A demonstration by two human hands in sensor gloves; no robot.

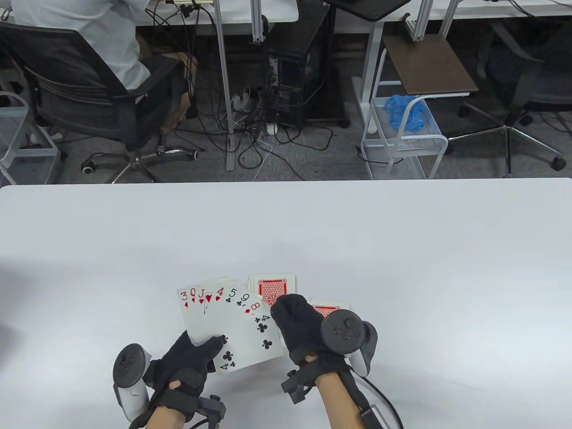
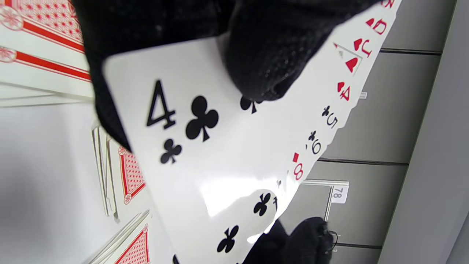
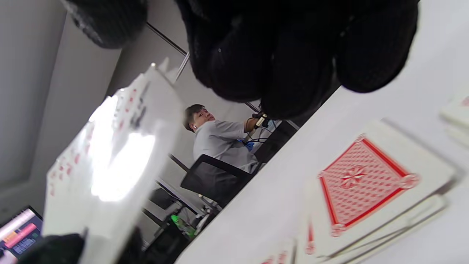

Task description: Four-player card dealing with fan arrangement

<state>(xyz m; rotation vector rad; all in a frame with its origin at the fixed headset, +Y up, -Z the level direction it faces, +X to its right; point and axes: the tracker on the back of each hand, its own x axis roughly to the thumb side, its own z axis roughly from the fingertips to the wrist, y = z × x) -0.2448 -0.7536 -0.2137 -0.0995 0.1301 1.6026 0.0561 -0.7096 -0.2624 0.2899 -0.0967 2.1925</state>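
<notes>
The left hand [image 1: 187, 362] holds a fan [image 1: 232, 321] of face-up cards above the surface [image 1: 402, 250], near its front edge. Its grip is clamped on the fan's lower corner: the thumb [image 2: 263, 62] presses on the face of the front card, the four of clubs [image 2: 205, 146], and the other fingers lie behind the cards. The fan spreads up and to the left, its corner marks reading three, queen, jack, one half-hidden card, four in red, then five and nine in black, a red eight and the black four.

The right hand [image 1: 304, 330] is at the fan's right edge, fingers curled in toward the cards. The wrist view shows the fingertips [image 3: 293, 73] bunched together, but whether they pinch a card cannot be told.

Just behind the fan a small face-down pile [image 1: 272, 286] with red backs lies on the surface. A second face-down pile [image 1: 330, 309] lies to its right, partly hidden behind the right hand. The left wrist view shows more red-backed cards [image 2: 132, 176] lying under the fan.

Beyond the far edge of the surface are a white wire cart [image 1: 402, 143] with a blue bag in it, a tangle of cables [image 1: 259, 134] on the floor, and a person [image 1: 89, 40] seated in a black chair.
</notes>
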